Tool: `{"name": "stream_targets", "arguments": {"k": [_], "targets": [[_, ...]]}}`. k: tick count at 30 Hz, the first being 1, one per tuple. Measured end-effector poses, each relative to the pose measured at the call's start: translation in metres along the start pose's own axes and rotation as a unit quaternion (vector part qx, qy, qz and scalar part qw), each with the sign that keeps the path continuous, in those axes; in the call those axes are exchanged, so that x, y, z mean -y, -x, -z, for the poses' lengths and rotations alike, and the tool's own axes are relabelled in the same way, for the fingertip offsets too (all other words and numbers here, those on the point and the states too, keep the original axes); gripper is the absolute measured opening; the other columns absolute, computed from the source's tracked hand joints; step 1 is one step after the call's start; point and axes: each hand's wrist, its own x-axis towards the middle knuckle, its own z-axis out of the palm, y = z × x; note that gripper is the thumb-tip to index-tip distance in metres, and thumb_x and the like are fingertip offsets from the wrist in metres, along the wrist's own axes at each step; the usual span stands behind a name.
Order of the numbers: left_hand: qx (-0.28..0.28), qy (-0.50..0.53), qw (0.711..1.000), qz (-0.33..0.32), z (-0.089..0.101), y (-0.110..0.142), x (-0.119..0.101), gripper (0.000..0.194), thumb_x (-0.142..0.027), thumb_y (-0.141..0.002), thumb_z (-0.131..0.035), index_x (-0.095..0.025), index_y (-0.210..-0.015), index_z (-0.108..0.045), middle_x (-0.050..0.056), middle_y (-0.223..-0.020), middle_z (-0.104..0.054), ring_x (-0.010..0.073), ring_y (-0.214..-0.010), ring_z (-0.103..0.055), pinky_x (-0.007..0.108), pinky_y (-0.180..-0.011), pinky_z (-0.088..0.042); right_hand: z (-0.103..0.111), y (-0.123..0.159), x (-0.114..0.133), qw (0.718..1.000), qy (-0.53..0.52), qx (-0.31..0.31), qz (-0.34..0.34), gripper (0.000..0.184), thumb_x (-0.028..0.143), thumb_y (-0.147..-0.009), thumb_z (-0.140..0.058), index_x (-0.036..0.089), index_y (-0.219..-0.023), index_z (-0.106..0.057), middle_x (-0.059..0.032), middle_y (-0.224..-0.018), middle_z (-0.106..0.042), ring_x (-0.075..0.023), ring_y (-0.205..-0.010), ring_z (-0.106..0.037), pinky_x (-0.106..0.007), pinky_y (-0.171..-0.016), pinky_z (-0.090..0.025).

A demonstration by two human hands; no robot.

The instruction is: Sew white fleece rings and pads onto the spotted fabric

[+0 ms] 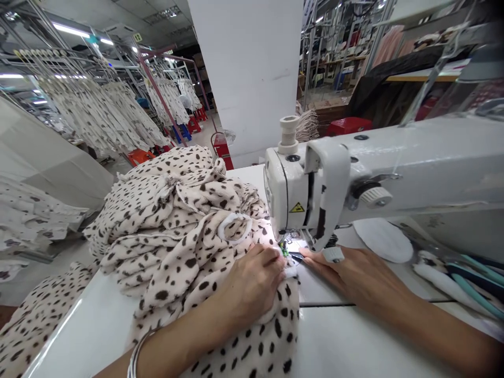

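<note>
One yellow warning triangle sticker [297, 208] marks the white sewing machine [394, 173].

2 bare hands: 1 left hand [252, 283], 1 right hand [350, 273] | 1 black-spotted cream fabric bundle [185, 231] under the left hand | 1 white sewing machine [378, 178] beyond both hands | 1 cream thread spool [289, 135] beyond the grip | 1 silver bangle [136, 357] behind the left hand | 1 white oval pad [382, 240] beyond the right hand

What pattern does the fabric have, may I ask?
Dark spots on cream fabric, best in the head view.
</note>
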Motion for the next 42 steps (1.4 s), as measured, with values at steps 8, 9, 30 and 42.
{"name": "stream_targets", "arguments": {"k": [8,9,30,42], "targets": [[-0.011,0.01,1.0,-0.003,-0.001,0.0,0.003,0.016,-0.014,-0.097,-0.046,-0.014,-0.102,-0.061,0.008,-0.102,-0.064,0.0176,-0.09,-0.057,0.034,-0.082,-0.057,0.007,0.0,0.0,0.999,-0.002,0.032,0.002,0.047,0.046,-0.101,-0.034,0.021,-0.067,-0.055,0.0006,-0.054,-0.052,-0.0107,-0.043,-0.047,-0.025,-0.044,-0.028],[-0.014,0.005,1.0,-0.006,-0.001,0.0,0.003,0.016,-0.014,-0.097,-0.046,-0.014,-0.102,-0.061,0.008,-0.102,-0.064,0.0173,-0.091,-0.057,0.034,-0.082,-0.057,0.01,0.001,0.001,0.999,-0.007,0.035,-0.008,0.048,0.046,-0.1,-0.035,0.021,-0.063,-0.05,0.0019,-0.051,-0.049,-0.0097,-0.04,-0.043,-0.025,-0.043,-0.026],[0.026,-0.094,0.994,-0.051,-0.004,0.001,0.005,0.034,-0.001,-0.089,-0.038,-0.013,-0.117,-0.053,0.01,-0.108,-0.062,0.0223,-0.091,-0.056,0.034,-0.065,-0.059,0.007,-0.003,0.002,0.999,-0.006,0.049,-0.005,0.048,0.045,-0.1,-0.036,0.02,-0.061,-0.049,0.0032,-0.047,-0.046,-0.008,-0.037,-0.043,-0.023,-0.042,-0.022],[-0.042,-0.085,0.992,-0.077,-0.005,0.001,0.007,0.027,0.0,-0.091,-0.039,-0.013,-0.107,-0.057,0.009,-0.103,-0.064,0.0205,-0.094,-0.057,0.03,-0.07,-0.059,0.007,0.0,-0.003,1.0,-0.017,0.005,-0.012,0.048,0.044,-0.098,-0.043,0.021,-0.056,-0.036,0.0049,-0.045,-0.04,-0.0082,-0.037,-0.04,-0.024,-0.042,-0.024]]}}
